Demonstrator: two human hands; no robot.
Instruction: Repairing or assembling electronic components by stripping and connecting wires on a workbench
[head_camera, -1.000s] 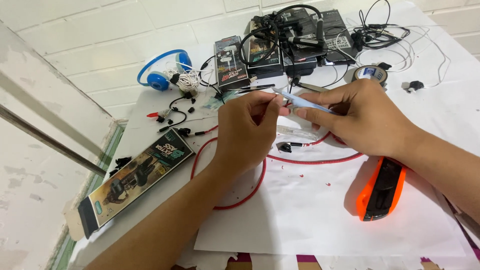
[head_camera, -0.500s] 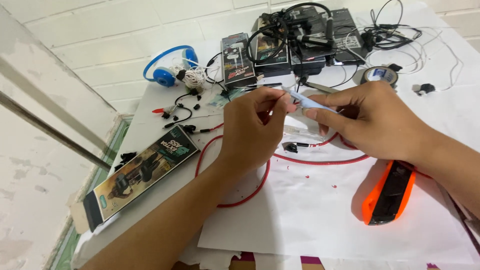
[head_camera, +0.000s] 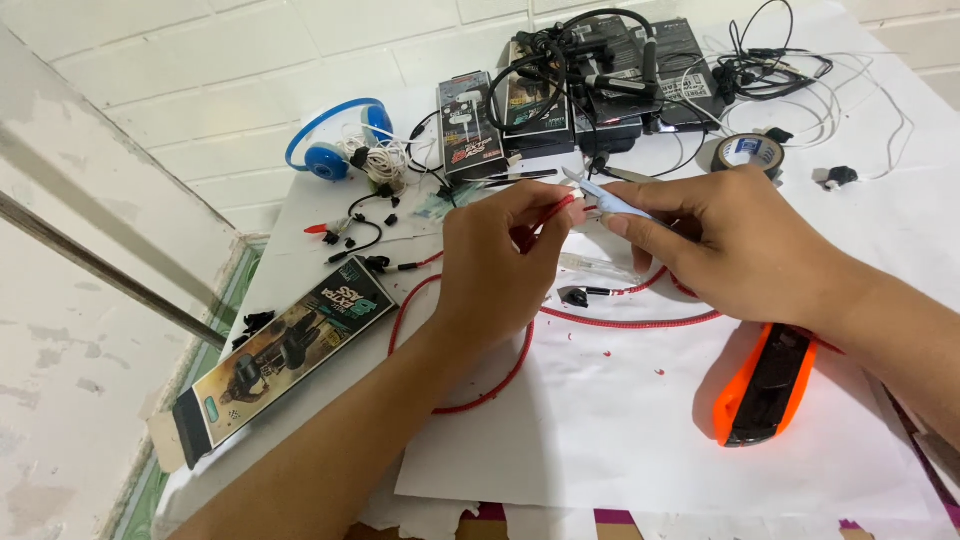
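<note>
Red braided cable (head_camera: 560, 318) end was pinched in left hand (head_camera: 495, 265), raised above white paper (head_camera: 600, 430); right hand (head_camera: 735, 245) gripped pale blue tool (head_camera: 612, 199) on its tip; hands barely shifted since earlier, work stayed mid-step

bright, even daylight, soft shadows under the hands (head_camera: 620, 250), sharp focus throughout
</note>
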